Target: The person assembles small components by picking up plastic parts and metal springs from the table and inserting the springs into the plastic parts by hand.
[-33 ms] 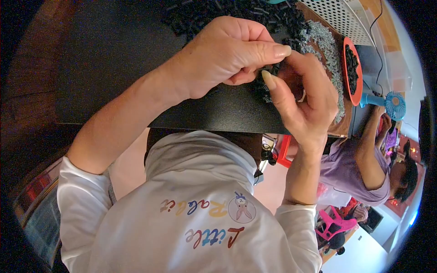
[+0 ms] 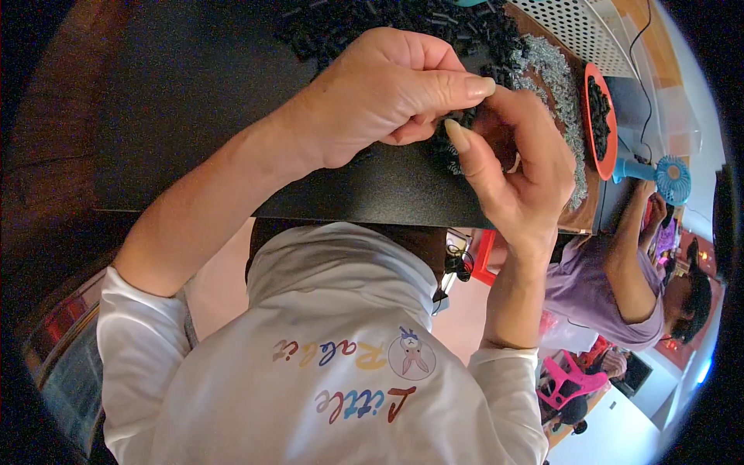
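Over the black tabletop (image 2: 209, 132), my left hand (image 2: 395, 85) is closed, thumb pressed to the forefinger. Anything in that pinch is hidden or too small to make out. My right hand (image 2: 527, 159) meets it at the left thumb's tip with its forefinger. The right thumb stands apart from the forefinger, so this hand is open with nothing visible in it; its other fingers are partly hidden. Behind and beneath both hands lies a pile of small black tube-like pieces (image 2: 333, 27). To its right is a heap of small clear or silvery pieces (image 2: 549, 62).
At the right, an orange-red dish (image 2: 612, 132) holds more black pieces. Beside it is a small blue fan (image 2: 671, 180). A white perforated basket (image 2: 577, 31) stands at the far right, with a dark cord near it. A person in a purple shirt (image 2: 589, 294) sits to the right.
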Tool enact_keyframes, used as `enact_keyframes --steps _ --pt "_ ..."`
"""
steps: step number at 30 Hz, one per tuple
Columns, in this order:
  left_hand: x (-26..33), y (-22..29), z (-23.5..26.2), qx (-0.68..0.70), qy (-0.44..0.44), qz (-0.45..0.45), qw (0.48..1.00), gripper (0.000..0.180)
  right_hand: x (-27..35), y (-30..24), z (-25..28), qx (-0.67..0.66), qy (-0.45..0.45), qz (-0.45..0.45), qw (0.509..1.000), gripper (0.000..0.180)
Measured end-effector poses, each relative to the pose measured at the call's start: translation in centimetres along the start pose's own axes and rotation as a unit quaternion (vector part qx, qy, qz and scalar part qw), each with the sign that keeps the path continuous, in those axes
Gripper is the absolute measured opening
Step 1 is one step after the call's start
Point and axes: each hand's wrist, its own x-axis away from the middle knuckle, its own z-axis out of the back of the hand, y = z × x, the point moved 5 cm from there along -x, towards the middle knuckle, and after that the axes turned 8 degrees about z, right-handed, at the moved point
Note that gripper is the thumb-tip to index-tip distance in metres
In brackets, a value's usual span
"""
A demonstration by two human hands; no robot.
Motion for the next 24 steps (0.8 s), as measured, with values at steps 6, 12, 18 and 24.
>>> enact_keyframes --steps 6,12,18,24 --pt "-0.12 -0.05 0.11 -0.007 0.003 0.002 1.0 0.027 -0.04 -0.1 0.02 0.011 0.001 -0.012 1.0 0.027" --pt "-0.08 -0.04 0.19 0.004 -0.018 0.021 1.0 0.024 -0.21 -0.02 0.09 0.034 0.0 0.001 0.999 0.026" --pt "-0.43 0.21 0.29 -0.018 -0.012 0.006 1.0 0.022 -0.33 -0.09 0.38 0.062 -0.027 0.027 0.997 0.029" --pt "-0.47 0.3 0.52 -0.001 -0.011 0.0 1.0 0.02 0.23 0.27 0.38 0.035 -0.007 -0.073 0.997 0.018"
